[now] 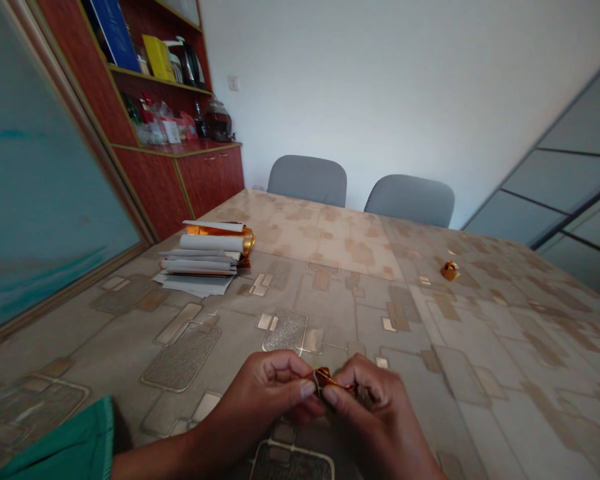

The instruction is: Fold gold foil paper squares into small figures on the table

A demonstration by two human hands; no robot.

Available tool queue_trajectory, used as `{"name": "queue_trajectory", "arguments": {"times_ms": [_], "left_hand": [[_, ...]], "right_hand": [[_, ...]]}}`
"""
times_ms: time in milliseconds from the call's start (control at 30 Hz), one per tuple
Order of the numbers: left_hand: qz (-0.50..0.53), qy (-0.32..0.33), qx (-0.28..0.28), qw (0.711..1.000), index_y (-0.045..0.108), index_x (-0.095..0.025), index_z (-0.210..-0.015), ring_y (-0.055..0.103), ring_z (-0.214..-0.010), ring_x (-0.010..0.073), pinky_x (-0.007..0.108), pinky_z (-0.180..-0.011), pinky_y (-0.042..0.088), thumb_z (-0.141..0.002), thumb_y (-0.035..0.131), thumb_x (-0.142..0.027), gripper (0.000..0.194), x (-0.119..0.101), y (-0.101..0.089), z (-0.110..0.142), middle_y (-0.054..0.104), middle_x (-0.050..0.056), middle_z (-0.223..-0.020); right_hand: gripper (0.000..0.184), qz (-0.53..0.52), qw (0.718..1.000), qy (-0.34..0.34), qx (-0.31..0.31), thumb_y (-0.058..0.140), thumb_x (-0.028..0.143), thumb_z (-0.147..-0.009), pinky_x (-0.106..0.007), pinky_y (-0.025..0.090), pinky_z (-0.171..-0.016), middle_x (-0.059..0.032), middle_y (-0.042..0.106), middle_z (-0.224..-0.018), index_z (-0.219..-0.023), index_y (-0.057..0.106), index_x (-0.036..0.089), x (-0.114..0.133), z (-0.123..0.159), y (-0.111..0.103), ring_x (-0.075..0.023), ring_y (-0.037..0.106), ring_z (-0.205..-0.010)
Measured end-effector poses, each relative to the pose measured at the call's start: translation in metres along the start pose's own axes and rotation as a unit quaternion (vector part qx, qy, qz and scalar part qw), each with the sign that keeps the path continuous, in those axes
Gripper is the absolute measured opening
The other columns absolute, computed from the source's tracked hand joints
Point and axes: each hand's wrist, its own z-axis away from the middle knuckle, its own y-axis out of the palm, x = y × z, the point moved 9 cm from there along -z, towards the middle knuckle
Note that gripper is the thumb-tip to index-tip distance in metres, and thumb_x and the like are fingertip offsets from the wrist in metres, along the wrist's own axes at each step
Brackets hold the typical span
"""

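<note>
- Left hand [263, 400] and right hand [380, 417], lower centre, both closed, pinching a crumpled orange-gold foil strip [327, 381] between them
- Beige patterned tablecloth [340, 233] beneath
- Small folded gold foil lump [449, 270], right of centre
- Stack of white paper sheets [200, 267] with curled gold foil [220, 231], left, well apart from both hands

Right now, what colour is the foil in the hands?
Orange-gold foil, best in the head view.
</note>
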Motion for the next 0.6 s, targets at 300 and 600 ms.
{"name": "queue_trajectory", "arguments": {"times_ms": [300,600], "left_hand": [[0.016,0.041,-0.026,0.999,0.07,-0.014,-0.079,0.068,-0.063,0.0135,0.021,-0.061,0.051,-0.072,0.086,-0.05,0.04,-0.009,-0.007,-0.002,0.077,0.005,-0.069],[0.003,0.041,-0.046,0.998,0.069,-0.015,-0.077,0.068,-0.064,0.0149,0.023,-0.061,0.05,-0.072,0.085,-0.051,0.04,-0.014,-0.007,-0.002,0.076,0.004,-0.068]], "right_hand": [[0.019,-0.094,0.994,0.029,0.038,0.08,0.039,-0.079,-0.026,0.041,-0.057,-0.0012,0.07,-0.071,-0.082,0.073,0.021,-0.008,0.0,0.008,-0.015,0.057,-0.062],[0.032,-0.042,0.999,0.027,0.008,0.065,0.042,-0.091,-0.025,0.035,-0.052,0.0014,0.055,-0.061,-0.068,0.059,0.02,-0.002,0.002,0.001,-0.0127,0.045,-0.056]]}}
